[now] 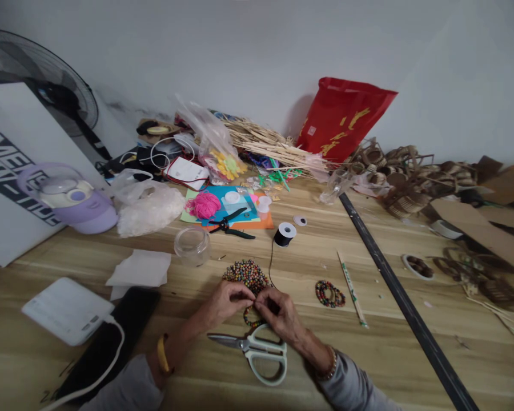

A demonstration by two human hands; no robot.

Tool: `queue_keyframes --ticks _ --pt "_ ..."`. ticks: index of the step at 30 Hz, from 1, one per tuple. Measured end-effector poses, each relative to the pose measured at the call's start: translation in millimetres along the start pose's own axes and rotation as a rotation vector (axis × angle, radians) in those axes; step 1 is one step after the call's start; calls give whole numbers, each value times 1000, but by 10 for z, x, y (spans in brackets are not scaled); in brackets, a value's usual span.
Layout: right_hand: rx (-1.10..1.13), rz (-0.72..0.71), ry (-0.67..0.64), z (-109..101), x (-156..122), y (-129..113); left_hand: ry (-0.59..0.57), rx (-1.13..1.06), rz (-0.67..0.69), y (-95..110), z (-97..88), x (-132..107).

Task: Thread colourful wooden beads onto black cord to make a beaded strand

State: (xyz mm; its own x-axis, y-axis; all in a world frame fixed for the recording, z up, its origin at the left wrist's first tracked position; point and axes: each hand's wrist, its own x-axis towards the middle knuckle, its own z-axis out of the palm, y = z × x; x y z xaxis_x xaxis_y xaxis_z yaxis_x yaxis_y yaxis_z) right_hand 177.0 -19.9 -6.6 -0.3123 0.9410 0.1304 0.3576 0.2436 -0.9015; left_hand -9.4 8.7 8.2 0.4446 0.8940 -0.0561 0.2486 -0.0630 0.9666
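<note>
Beaded strand (pixel 252 321) is pinched, apparently at each end, by left hand (pixel 224 302) and right hand (pixel 283 315), low over the worktop (pixel 368 365) beside the bead pile (pixel 245 274) for easy reach; scissors (pixel 259 349) are laid just beneath.

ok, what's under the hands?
Left hand and right hand pinch a beaded loop over the wooden table. The scissors lie just nearer. The hands cover the loop's upper part.
</note>
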Motion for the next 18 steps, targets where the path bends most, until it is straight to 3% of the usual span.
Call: queue_keyframes --ticks 11,18 --pt "67 5 3 13 -4 29 2 -97 -43 -24 20 11" --pt "60 -45 5 -21 3 -65 -4 -41 -23 25 -12 2"
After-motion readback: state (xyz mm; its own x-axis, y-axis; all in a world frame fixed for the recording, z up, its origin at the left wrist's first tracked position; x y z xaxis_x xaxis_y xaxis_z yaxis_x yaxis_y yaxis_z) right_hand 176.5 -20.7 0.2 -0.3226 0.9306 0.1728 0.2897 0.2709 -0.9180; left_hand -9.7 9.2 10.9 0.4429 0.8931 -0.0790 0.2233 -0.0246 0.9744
